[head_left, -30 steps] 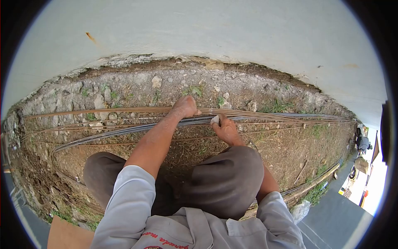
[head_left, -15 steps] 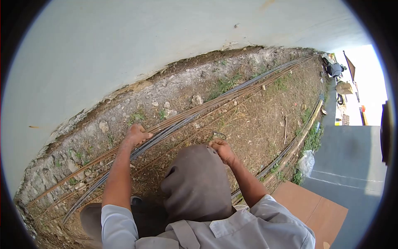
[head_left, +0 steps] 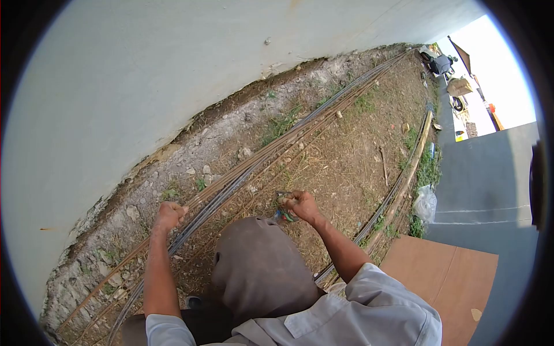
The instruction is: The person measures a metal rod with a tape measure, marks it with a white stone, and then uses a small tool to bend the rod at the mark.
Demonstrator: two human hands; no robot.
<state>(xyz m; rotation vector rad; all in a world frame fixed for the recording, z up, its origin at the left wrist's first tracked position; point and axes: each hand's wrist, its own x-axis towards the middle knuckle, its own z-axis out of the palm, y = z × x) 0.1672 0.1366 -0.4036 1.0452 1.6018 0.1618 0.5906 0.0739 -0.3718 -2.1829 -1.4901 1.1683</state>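
Observation:
A long bundle of thin rusty steel rods [head_left: 259, 151] and grey rods [head_left: 222, 195] runs diagonally over the ground. My left hand [head_left: 169, 215] is closed over the rusty rods at the wall side of the bundle; its fingers hide the exact grip. In front of my knee, my right hand [head_left: 303, 206] is closed around a small hand tool [head_left: 286, 215] with red, green and blue parts. A dark bit of it juts out beyond the fingers, and the rest is hidden. Between my arms rises my bent knee in brown trousers [head_left: 257, 259].
A pale wall [head_left: 144, 75] stands beyond a strip of rubble [head_left: 190, 158]. On the right lie a wooden pole [head_left: 398, 196], a clear plastic bag [head_left: 425, 205] and a brown board [head_left: 444, 282]. Several objects, including a cardboard-coloured box [head_left: 459, 87], sit at the far right.
My view has turned and shifted. My left hand has slid back along the rods towards me, its fingers curled tighter. My right hand has come away from my knee, exposing the coloured tool.

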